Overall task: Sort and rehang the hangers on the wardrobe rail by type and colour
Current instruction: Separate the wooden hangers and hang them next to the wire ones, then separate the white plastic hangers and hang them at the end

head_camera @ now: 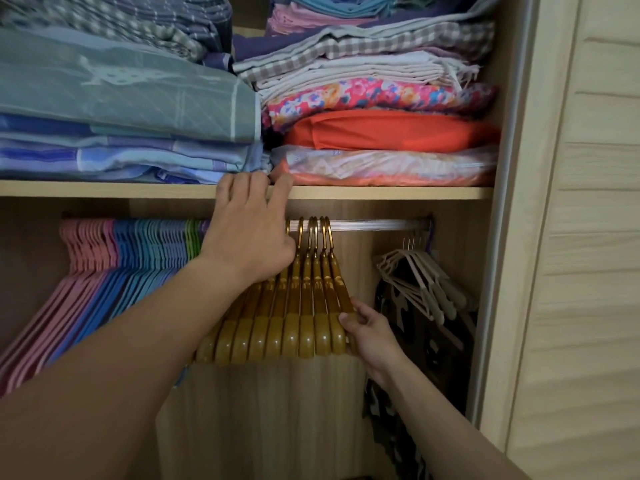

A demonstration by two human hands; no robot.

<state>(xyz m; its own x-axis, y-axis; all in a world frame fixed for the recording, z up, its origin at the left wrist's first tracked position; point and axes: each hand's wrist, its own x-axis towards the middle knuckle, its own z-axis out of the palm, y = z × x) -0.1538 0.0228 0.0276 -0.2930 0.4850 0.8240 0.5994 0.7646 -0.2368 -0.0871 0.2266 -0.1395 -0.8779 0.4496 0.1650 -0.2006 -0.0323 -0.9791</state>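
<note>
Two hands working the gold hanger batch

Hanging at far left on the silver metal wardrobe rail (363, 224): pink plastic hangers (86, 251), then blue and teal plastic hangers (149, 258), already grouped by colour. Left hand (249, 233) is reaching up over the rail, fingers loosely spread and touching the pale wooden shelf edge (381, 192), gripping nothing visible. Glossy gold-brown moulded hangers (304, 306) are hanging mid-rail, bunched. Right hand (372, 336) is pinching the rightmost one's shoulder. White padded hangers (422, 282) are crowding the far right. Risk, as judged: pulling one shoulder sideways could unhook or tangle neighbours.
</note>
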